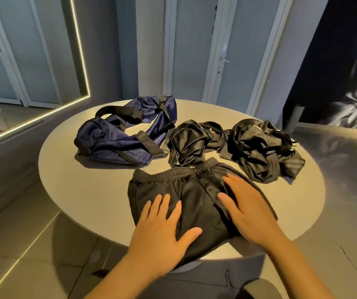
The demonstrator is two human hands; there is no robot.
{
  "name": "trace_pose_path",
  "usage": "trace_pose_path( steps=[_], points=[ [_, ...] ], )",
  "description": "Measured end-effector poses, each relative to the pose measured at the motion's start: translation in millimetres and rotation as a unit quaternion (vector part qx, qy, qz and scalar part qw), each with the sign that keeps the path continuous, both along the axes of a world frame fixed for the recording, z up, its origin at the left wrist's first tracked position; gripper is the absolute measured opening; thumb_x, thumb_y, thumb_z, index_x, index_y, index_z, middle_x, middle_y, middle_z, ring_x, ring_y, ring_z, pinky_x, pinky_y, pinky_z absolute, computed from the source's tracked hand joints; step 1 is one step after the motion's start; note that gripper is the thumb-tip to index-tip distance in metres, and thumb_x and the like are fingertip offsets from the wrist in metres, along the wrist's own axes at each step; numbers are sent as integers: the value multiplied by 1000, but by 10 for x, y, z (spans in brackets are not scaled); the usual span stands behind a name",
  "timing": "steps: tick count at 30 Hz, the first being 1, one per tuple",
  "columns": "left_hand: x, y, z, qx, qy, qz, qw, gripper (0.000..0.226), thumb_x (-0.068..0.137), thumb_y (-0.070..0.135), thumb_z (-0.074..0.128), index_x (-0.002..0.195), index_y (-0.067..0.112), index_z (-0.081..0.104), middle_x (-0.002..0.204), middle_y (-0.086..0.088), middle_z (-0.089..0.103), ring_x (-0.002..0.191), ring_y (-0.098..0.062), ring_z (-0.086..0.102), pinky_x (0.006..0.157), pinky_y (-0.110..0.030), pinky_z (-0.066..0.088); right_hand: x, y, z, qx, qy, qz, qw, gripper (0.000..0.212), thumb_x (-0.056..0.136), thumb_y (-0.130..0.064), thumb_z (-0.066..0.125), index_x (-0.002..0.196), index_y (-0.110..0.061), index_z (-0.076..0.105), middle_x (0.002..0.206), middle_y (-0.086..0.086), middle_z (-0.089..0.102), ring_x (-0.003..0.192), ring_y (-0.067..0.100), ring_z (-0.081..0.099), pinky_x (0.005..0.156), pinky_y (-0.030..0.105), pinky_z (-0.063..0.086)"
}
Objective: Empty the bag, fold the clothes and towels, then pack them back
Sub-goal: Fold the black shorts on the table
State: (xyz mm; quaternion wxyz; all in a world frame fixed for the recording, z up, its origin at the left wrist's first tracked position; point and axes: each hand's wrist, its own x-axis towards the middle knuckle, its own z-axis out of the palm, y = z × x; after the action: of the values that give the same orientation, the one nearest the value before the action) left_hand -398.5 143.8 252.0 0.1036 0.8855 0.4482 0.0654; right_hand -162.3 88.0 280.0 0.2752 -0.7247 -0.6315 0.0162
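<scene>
The black shorts (194, 190) lie flat on the near part of the round bench (76, 180), right under both of the person's hands. The left hand (162, 229) rests palm down on the near left part of the cloth, fingers straight and slightly spread, thumb out to the right. The right hand (251, 208) lies flat on the right side of the shorts, fingers straight and pointing away toward the far left. Neither hand grips anything; both only press on the fabric.

The near hem of the shorts reaches the bench edge, and the hands and wrists cover much of it, so I cannot tell how the leg openings lie. The right edge of the shorts is mostly under the right hand.

The elastic waistband is on the far side and runs left to right, rising a little toward the right; the shorts run from there back toward the person.

Beyond the waistband sits a crumpled black garment (188, 141), its near end touching the shorts. A second black heap (259, 147) lies to its right; what either garment is cannot be made out. The navy bag (119, 137) slumps at the far left, black straps loose, long axis running near-left to far-right.
</scene>
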Motion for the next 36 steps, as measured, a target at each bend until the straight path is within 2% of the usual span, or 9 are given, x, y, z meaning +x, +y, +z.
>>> trace_pose_path(
  steps=[4,9,16,18,20,23,27,31,36],
  points=[
    [68,-159,-25,16,1,39,999,103,78,86,-10,163,29,-3,171,-5,-11,156,-22,-17,127,-43,-10,-324,184,-166,-78,-51,44,995,67,101,-66,23,161,-35,21,168,-10,15,156,12,10,126,39,15],
    [-273,90,-57,53,-41,24,997,101,82,79,-13,162,29,20,169,6,18,155,-15,15,124,-33,13,-86,166,-356,-137,-63,28,988,72,97,-65,12,161,-33,20,169,-11,14,155,9,8,124,29,5],
    [-657,365,-98,152,-58,13,987,68,96,67,28,136,27,65,139,5,61,129,-20,55,112,-37,36,-61,84,-344,-94,-6,34,995,61,104,-53,35,160,-31,24,164,-11,28,152,9,23,124,29,16],
    [-655,481,-28,166,-96,-17,981,61,95,65,37,132,28,67,139,6,60,129,-19,53,112,-34,32,-66,62,-345,-74,18,35,996,64,103,-55,38,160,-31,25,163,-11,30,150,10,27,123,30,21],
    [-660,589,36,129,-92,-67,985,64,95,69,38,146,34,54,159,7,41,147,-16,34,120,-32,20,-66,25,-323,-29,40,31,998,62,103,-53,43,158,-30,30,162,-11,33,148,10,31,124,35,26],
    [-680,652,-29,45,-34,-95,994,77,91,83,19,157,45,29,169,15,13,156,-8,5,121,-27,3,-185,-129,-236,78,6,59,995,50,100,-49,51,144,-28,53,154,-13,44,143,8,39,118,42,36],
    [-680,583,-76,31,-25,-59,997,89,82,88,3,158,47,25,169,14,15,156,-10,9,124,-33,10,-609,-448,-79,102,17,176,979,36,90,-44,65,122,-29,69,144,-18,53,138,3,43,115,33,37],
    [-665,568,-51,53,-8,-47,997,95,77,90,-3,156,48,30,167,12,24,151,-15,18,120,-37,19,-859,-577,-170,7,-108,255,961,58,86,-48,67,141,-34,52,158,-13,36,148,8,28,125,34,15],
    [-699,543,-24,49,-7,-41,998,100,73,94,-4,154,50,33,164,14,28,146,-15,23,117,-37,24,-989,-529,-330,89,-157,248,952,28,86,-29,74,112,-23,65,133,-4,60,120,18,55,107,35,44]
  ],
)
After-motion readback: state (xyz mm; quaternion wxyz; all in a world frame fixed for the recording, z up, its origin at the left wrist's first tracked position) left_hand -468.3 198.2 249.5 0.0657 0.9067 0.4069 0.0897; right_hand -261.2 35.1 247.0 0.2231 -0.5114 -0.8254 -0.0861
